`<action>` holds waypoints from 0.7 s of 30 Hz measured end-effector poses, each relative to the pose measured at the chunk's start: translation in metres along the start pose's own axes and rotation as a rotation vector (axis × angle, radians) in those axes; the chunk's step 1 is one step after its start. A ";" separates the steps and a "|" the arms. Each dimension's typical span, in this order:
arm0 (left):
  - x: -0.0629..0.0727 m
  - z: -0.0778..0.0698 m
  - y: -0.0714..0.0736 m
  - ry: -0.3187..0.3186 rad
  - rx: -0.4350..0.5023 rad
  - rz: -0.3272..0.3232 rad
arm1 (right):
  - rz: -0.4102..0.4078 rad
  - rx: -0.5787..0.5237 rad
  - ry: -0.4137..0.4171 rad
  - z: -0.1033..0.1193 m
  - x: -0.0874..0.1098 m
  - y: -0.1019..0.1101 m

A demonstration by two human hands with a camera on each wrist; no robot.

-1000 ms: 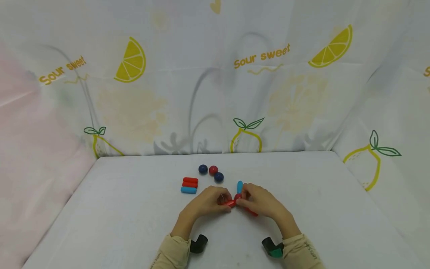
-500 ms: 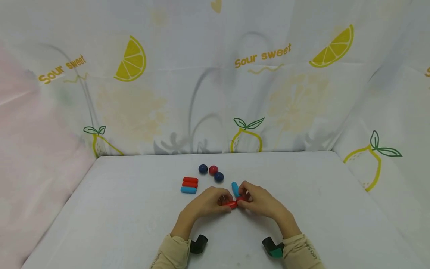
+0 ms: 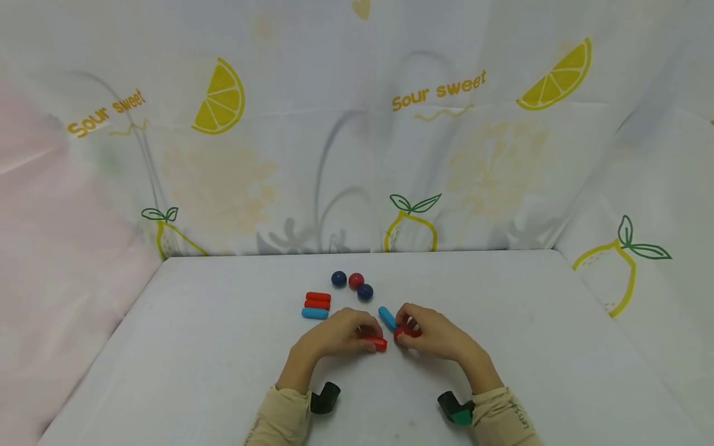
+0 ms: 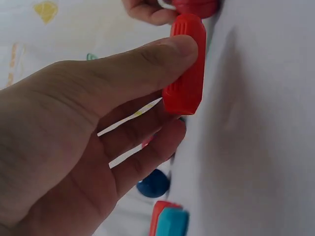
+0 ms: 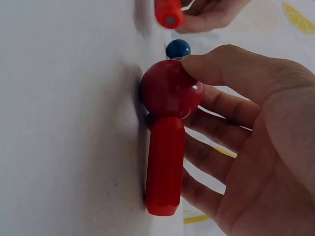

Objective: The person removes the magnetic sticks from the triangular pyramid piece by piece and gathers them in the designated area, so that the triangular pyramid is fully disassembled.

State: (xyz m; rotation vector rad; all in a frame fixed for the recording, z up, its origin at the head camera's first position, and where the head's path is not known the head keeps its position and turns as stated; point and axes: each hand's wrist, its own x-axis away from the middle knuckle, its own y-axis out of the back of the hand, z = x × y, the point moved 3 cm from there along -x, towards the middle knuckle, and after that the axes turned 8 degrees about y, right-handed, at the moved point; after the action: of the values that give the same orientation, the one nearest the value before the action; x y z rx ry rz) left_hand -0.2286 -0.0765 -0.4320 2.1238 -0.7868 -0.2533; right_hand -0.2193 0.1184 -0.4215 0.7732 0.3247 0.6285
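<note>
My left hand (image 3: 341, 333) pinches a red stick (image 4: 186, 69) between thumb and fingers, just above the white table. To its right, my right hand (image 3: 437, 333) grips a dark red ball (image 5: 170, 89). A second red stick (image 5: 166, 167) stands end-on against this ball, beside the right fingers. A light blue stick (image 3: 387, 318) reaches from the ball toward the back left. The left hand's stick is apart from the ball, with a small gap between. Its end in the right wrist view shows a grey disc.
Behind the left hand, two red sticks (image 3: 317, 301) and a blue stick (image 3: 315, 313) lie side by side. Two dark blue balls (image 3: 338, 279) and a red ball (image 3: 356, 280) sit farther back on the white table (image 3: 223, 359). A printed curtain hangs behind.
The ball with its sticks has turned in my right hand, swinging the blue stick's far end left. My left hand has drawn its red stick slightly left, away from the ball.
</note>
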 end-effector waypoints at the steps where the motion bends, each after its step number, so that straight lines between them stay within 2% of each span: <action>1: 0.003 0.001 0.004 0.009 0.005 -0.009 | -0.001 -0.001 -0.002 -0.001 0.000 0.000; 5: 0.018 0.012 0.025 0.037 0.012 -0.076 | 0.015 -0.015 -0.009 -0.002 0.000 0.000; 9: 0.038 0.033 0.046 0.087 -0.004 -0.196 | 0.038 -0.006 -0.004 -0.003 0.001 0.001; 12: 0.049 0.047 0.056 0.131 -0.011 -0.254 | 0.054 0.009 0.004 -0.002 0.002 0.001; 15: 0.053 0.055 0.058 0.155 -0.021 -0.254 | 0.064 0.013 0.009 -0.002 0.002 0.001; 21: 0.054 0.061 0.056 0.193 -0.018 -0.238 | 0.078 0.008 0.005 -0.003 0.003 0.000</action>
State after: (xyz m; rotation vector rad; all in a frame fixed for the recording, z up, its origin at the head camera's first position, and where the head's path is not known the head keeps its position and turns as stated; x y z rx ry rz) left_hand -0.2380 -0.1740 -0.4227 2.1856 -0.4194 -0.1763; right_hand -0.2184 0.1216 -0.4234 0.7946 0.3027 0.7031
